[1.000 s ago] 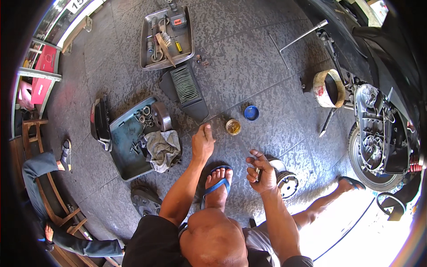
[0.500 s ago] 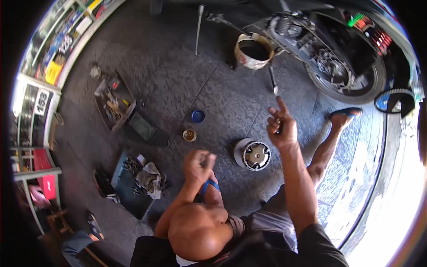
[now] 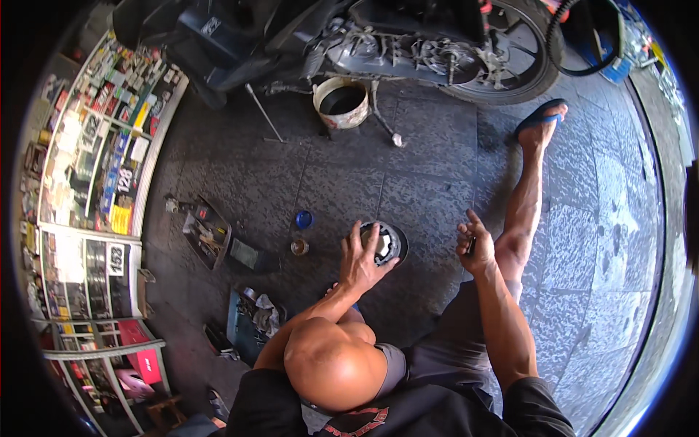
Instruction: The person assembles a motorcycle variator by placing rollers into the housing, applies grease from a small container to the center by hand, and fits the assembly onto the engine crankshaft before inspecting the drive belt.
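Note:
On the dark tiled floor in front of me sits a round metal clutch drum [image 3: 394, 240] with its star-shaped centre facing up. My left hand [image 3: 359, 266] is over its near left side, fingers spread and thumb along the near edge; whether it bears any weight cannot be seen. My right hand [image 3: 477, 249] is raised to the right of the drum, index finger stretched out and the other fingers curled around a small dark object, mostly hidden. Left of the drum stand a small open jar [image 3: 299, 247] with brown contents and a blue lid [image 3: 304, 219].
A motorcycle [image 3: 408, 54] stands across the far side, with a dirty white bucket [image 3: 341, 105] below it. A tool tray [image 3: 207, 233] and a blue tray with a rag [image 3: 251, 317] lie at left. Glass display shelves [image 3: 102, 160] line the left wall.
My left hand has reached forward and right, its fingers opening out over the clutch drum. The right hand keeps its pose, index finger extended. The view has shifted, showing more of the motorcycle.

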Demonstrator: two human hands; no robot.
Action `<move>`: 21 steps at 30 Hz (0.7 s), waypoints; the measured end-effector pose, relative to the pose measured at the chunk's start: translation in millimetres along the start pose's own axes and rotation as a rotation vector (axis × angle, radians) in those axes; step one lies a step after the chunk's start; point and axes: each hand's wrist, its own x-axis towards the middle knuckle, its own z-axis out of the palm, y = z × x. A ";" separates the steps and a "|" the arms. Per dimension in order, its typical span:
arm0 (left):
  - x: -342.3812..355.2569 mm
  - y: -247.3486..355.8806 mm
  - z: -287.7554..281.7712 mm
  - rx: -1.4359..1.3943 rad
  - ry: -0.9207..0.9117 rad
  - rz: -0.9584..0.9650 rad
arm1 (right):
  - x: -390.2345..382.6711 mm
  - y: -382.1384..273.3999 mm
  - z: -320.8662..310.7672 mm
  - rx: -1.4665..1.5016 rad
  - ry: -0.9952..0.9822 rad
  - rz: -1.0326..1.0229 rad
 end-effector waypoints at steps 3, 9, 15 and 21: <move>4.2 2.9 -19.7 -0.089 0.064 -0.067 | -7.9 -6.5 -2.3 0.029 -0.040 -0.004; 50.9 10.3 -122.0 -1.423 -0.152 -0.604 | -52.2 -33.6 61.7 0.356 -0.444 -0.039; 97.1 89.1 -192.2 -1.727 -0.431 -0.437 | -126.6 -43.1 124.7 0.435 -0.854 -0.068; 113.8 131.8 -209.8 -1.632 -0.480 -0.315 | -173.2 -53.8 151.8 0.203 -0.896 -0.165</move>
